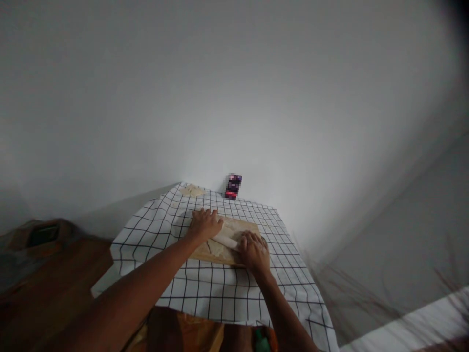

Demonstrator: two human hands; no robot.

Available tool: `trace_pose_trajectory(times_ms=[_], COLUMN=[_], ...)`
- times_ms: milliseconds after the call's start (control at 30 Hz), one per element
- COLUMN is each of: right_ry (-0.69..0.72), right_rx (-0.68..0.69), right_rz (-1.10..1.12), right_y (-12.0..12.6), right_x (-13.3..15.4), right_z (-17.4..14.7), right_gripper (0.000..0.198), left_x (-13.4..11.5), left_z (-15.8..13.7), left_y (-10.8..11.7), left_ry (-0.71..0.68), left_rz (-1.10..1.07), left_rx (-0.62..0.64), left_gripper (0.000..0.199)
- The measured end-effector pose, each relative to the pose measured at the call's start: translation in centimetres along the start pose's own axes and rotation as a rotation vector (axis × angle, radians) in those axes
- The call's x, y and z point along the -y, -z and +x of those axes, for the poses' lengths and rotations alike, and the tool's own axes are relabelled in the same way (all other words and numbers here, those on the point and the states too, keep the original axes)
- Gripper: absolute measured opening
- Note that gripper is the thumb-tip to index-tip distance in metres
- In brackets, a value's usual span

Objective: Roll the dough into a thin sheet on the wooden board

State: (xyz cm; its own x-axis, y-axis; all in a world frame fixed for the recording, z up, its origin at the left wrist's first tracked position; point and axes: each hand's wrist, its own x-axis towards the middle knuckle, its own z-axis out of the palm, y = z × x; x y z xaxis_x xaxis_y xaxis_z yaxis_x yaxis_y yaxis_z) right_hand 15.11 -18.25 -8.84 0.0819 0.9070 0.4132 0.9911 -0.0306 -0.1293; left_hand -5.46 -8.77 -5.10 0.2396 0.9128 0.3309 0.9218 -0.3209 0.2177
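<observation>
A pale rolling pin (226, 241) lies aslant across a wooden board (212, 257). My left hand (207, 223) is closed over its far left end, and my right hand (254, 250) is wrapped round the near right end. Under the pin, a thin pale layer that looks like dough or flour (238, 226) covers part of the board; its outline is hard to make out. Whitish smears show on the fingers of my right hand.
A black-and-white checked cloth (220, 298) covers the table. Flat pale rounds (192, 190) lie at its far left corner. A blurred-out phone-like object (233, 187) leans against the wall (234, 98) behind. Left, on the floor, sits a box (44, 236).
</observation>
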Motion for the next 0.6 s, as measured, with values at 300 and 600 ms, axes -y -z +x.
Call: trace_pose_trajectory(times_ms=[300,600], right_ry=[-0.064,-0.014], right_rx=[0.056,0.052], right_rz=[0.035,0.056], right_y=[1.6,2.3], right_x=[0.8,1.6], right_z=[0.4,-1.7], right_gripper=[0.046,0.046], left_x=[-0.5,0.1], left_z=[0.7,-2.2], left_y=[1.1,1.8], left_ry=[0.066,0.001], left_rz=[-0.004,-0.002], left_rx=[0.133,0.076], left_gripper=[0.057,0.056])
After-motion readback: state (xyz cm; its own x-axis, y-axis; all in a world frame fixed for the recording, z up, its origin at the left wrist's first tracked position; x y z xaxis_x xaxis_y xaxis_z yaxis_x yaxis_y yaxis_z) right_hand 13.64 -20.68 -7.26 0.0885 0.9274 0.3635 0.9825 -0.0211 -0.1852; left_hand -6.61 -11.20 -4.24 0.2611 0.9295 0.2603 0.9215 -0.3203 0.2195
